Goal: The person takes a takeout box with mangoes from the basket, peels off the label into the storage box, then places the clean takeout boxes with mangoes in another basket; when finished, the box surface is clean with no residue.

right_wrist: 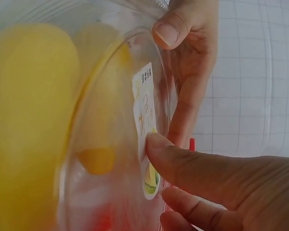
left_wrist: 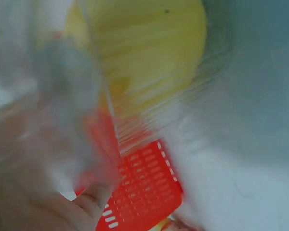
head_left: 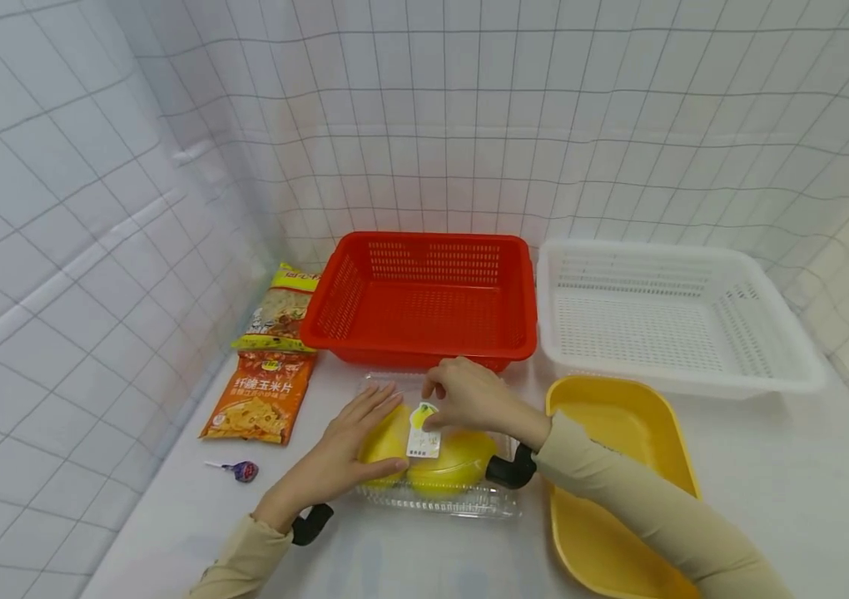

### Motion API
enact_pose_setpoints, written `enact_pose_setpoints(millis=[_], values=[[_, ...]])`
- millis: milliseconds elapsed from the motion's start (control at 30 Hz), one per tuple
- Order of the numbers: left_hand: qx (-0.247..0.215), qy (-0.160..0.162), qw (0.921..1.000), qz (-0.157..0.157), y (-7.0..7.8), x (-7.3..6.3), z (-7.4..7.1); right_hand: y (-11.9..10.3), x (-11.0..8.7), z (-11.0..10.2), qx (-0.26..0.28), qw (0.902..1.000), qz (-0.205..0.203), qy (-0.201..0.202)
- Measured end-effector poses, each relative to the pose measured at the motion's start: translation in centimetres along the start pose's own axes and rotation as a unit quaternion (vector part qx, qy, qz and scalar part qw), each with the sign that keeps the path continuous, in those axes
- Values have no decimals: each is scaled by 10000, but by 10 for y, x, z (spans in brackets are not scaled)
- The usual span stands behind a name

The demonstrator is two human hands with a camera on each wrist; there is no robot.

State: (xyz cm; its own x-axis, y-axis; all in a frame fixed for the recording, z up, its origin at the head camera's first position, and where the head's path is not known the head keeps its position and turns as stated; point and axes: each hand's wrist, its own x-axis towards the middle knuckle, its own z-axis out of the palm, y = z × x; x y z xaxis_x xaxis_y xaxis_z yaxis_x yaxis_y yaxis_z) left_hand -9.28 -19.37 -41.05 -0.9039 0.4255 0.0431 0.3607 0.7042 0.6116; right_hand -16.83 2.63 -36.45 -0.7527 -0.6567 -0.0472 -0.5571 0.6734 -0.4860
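Right hand (head_left: 473, 398): thumb set on a fruit-pictured sticker (head_left: 422, 443), remaining fingers curled; whether it is pinched cannot be told.
Left hand (head_left: 350, 441): laid on a clear clamshell box (head_left: 469, 501), fingers extended, thumb apart.
Contents: two yellow fruits (head_left: 449, 467) are enclosed, mid-table (head_left: 364, 566).
Back edge: a red basket (head_left: 424, 353); at the right corner, a white basket (head_left: 664, 378).
Right side: a yellow tray (head_left: 555, 520) is crossed by a sleeve (head_left: 642, 497).
Left edge: a yellow food packet (head_left: 278, 304), a corn-chip packet (head_left: 255, 408) and a lollipop (head_left: 246, 472) are lined up.
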Motion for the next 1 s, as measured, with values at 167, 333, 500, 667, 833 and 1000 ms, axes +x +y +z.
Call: enact_pose_setpoints(millis=[167, 333, 500, 667, 833, 1000], values=[[-62, 231, 9997, 31, -3, 0, 6, -2, 0, 1, -191, 9997, 84, -85], [-78, 319, 9994, 113, -3, 1, 7, -5, 3, 0, -198, 9994, 135, -263], [-83, 360, 9993, 82, -5, -1, 8, -7, 5, 1, -184, 9991, 142, -348], [-70, 426, 9990, 90, -5, 1, 9, -7, 0, 4, -322, 9995, 68, -2], [43, 481, 9988, 29, -4, 0, 9, -5, -6, 5, -249, 9989, -80, 400], [63, 433, 9990, -105, -3, 0, 9, 7, -12, 0, 615, 9946, -684, 486]])
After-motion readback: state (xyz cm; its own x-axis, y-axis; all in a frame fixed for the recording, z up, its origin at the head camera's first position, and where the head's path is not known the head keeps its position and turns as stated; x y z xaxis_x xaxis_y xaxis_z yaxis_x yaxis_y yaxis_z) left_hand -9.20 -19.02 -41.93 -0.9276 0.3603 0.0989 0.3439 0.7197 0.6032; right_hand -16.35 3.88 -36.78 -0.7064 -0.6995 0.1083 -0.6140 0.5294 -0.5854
